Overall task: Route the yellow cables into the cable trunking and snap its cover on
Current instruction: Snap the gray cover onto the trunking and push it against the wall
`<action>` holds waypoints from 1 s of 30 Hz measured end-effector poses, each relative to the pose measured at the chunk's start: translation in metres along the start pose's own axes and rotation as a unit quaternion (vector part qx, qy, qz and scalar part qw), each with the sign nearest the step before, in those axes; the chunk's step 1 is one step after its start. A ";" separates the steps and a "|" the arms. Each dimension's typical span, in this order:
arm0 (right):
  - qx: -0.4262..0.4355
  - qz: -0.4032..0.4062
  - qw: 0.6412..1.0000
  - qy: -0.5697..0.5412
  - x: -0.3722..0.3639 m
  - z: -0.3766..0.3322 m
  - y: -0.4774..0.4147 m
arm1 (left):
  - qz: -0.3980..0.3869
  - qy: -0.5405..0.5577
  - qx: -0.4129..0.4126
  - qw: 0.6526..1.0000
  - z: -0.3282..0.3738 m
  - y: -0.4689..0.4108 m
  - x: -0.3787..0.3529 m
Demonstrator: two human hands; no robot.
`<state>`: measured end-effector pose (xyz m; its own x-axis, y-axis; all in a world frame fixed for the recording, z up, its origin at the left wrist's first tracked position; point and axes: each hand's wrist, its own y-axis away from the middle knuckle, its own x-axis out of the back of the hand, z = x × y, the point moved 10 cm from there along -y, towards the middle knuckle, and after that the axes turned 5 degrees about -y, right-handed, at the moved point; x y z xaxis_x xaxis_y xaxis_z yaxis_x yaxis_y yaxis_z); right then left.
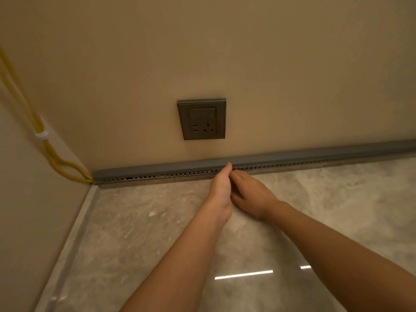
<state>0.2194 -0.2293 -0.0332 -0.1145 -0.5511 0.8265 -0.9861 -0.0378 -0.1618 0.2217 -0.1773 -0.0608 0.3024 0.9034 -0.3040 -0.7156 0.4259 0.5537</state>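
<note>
A grey slotted cable trunking (157,174) runs along the foot of the back wall, and its grey cover (292,155) lies on top of it. Yellow cables (51,158) come down the left wall through a white tie (42,135) and enter the trunking's left end in the corner. My left hand (221,183) is at the trunking's middle, its thumb tip pressing on the cover's front edge and its fingers curled. My right hand (249,191) lies just right of it, low against the trunking's slotted side, with its fingertips hidden behind my left hand.
A dark grey wall socket (202,119) sits on the back wall above the trunking. The floor is glossy marbled stone (135,233) with a pale border strip (74,239) along the left wall.
</note>
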 end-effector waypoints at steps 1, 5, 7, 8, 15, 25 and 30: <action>0.006 -0.008 1.000 0.003 0.005 0.004 0.002 | -0.005 0.026 0.009 1.000 0.002 0.000 -0.007; 0.020 -0.006 1.000 0.001 0.037 0.038 0.010 | 0.024 0.090 0.004 0.996 0.018 -0.001 -0.028; -0.002 0.017 0.999 -0.051 0.057 0.064 0.019 | 0.065 0.138 -0.008 0.988 0.025 -0.002 -0.034; -0.027 0.027 0.995 -0.091 0.066 0.077 0.025 | 0.079 0.156 -0.016 0.984 0.027 -0.003 -0.035; -0.288 -0.049 0.771 -0.566 0.080 0.160 0.080 | 0.168 0.117 -0.058 0.977 0.023 -0.003 -0.037; -0.355 -0.021 0.430 -0.830 0.124 0.169 0.088 | 0.116 0.112 -0.050 0.986 -0.023 -0.010 -0.092; -0.381 -0.084 0.578 -0.717 0.125 0.178 0.081 | 0.063 -0.086 -0.004 0.994 -0.038 -0.026 -0.116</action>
<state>0.1470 -0.4502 -0.0389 -0.3312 -0.7375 -0.5886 -0.7980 -0.1140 0.5918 0.1813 -0.2947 -0.0693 0.3134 0.9449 -0.0948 -0.7594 0.3094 0.5723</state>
